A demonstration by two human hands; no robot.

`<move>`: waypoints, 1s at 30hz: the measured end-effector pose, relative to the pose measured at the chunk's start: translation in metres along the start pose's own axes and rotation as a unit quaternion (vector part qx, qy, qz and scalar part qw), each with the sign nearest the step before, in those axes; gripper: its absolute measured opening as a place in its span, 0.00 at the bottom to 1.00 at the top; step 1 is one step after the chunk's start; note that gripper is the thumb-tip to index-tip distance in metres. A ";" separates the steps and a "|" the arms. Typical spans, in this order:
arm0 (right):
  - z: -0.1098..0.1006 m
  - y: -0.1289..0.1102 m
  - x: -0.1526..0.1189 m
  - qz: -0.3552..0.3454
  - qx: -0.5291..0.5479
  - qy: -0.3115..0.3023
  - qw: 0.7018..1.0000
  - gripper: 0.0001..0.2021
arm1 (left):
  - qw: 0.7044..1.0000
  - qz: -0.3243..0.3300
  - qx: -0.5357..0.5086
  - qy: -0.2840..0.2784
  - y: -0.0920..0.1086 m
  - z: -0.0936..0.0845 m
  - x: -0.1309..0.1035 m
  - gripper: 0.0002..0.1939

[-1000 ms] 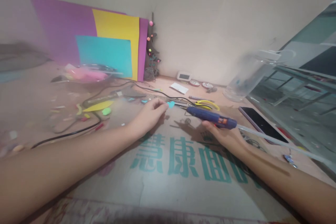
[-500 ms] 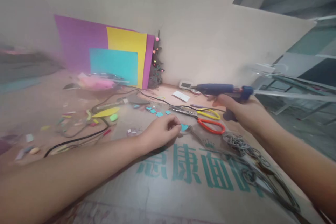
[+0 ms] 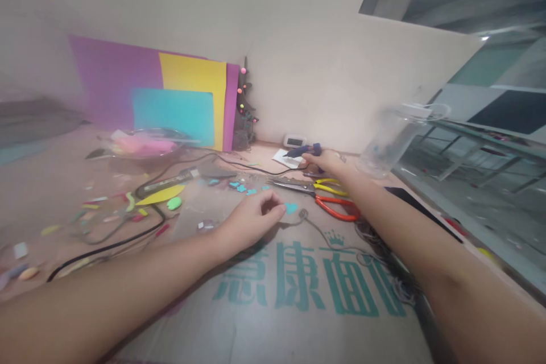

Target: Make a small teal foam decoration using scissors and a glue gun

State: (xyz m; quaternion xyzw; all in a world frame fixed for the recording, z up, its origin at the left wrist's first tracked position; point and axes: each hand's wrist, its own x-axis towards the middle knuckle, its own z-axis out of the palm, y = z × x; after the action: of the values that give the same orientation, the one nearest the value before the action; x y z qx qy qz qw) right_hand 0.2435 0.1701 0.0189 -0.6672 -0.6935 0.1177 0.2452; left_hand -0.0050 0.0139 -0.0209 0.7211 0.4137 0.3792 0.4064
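Hidden, cropped and blurred around the steel scissors with yellow and orange handles (image 3: 309, 188)
Nearer than the scissors, the left hand (image 3: 255, 213) hides with its fingertips one end of a flat light-blue piece (image 3: 291, 209); beyond them, the right hand (image 3: 327, 161) covers the grip of a dark-blue glue gun (image 3: 297, 152); to their right, the right forearm (image 3: 405, 233) hides part of a flat black phone (image 3: 420, 207) and runs off the frame; far left, a pink mass (image 3: 145, 145) is too smeared to identify.
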 end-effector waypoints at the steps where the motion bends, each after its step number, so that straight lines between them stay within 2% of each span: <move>1: 0.002 0.001 0.001 0.006 -0.013 -0.008 1.000 0.18 | 1.000 0.003 -0.002 0.008 0.000 0.000 0.000 0.10; 4: 0.000 0.002 0.003 0.008 -0.051 -0.026 0.998 0.21 | 0.999 0.027 0.028 -0.006 0.003 0.001 -0.004 0.08; 6: -0.009 0.002 0.000 0.000 -0.078 -0.036 0.996 0.21 | 0.994 0.076 0.072 -0.042 0.008 0.002 -0.010 0.06; 8: -0.021 0.004 -0.008 -0.010 -0.105 -0.042 0.994 0.20 | 0.984 0.135 0.105 -0.055 0.013 0.003 -0.017 0.05; 13: -0.048 0.008 -0.045 -0.051 -0.143 -0.004 0.988 0.16 | 0.951 0.261 0.153 -0.068 0.023 0.004 -0.026 0.06; 15: -0.049 0.003 -0.066 -0.109 -0.145 0.025 0.983 0.16 | 0.940 0.283 0.173 -0.078 0.025 0.005 -0.028 0.07; 17: -0.045 -0.008 -0.091 -0.205 -0.118 0.000 0.972 0.16 | 0.935 0.291 0.187 -0.084 0.025 0.005 -0.028 0.07; 19: -0.039 -0.025 -0.117 -0.267 -0.091 -0.052 0.958 0.17 | 0.931 0.297 0.194 -0.081 0.025 0.006 -0.028 0.07; 22: -0.027 -0.046 -0.147 -0.316 -0.080 -0.126 0.937 0.22 | 0.929 0.301 0.202 -0.078 0.025 0.006 -0.028 0.07; 25: -0.010 -0.052 -0.157 -0.348 -0.046 -0.176 0.919 0.27 | 0.932 0.289 0.203 -0.082 0.025 0.005 -0.028 0.07; 27: 0.005 -0.047 -0.155 -0.353 -0.009 -0.169 0.920 0.18 | 0.932 0.285 0.205 -0.091 0.025 0.005 -0.028 0.07; 29: 0.020 -0.039 -0.153 -0.357 0.030 -0.129 0.925 0.06 | 0.929 0.287 0.207 -0.105 0.024 0.005 -0.028 0.07; 30: 0.026 -0.036 -0.152 -0.361 0.042 -0.111 0.925 0.03 | 0.928 0.288 0.206 -0.113 0.024 0.005 -0.028 0.07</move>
State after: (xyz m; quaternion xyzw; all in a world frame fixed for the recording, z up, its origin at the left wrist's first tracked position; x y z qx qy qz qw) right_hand 0.1982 0.0223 -0.0135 -0.3436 -0.9045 0.1239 0.2200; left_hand -0.0039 -0.0209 -0.0071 0.9152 0.2086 0.3022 0.1663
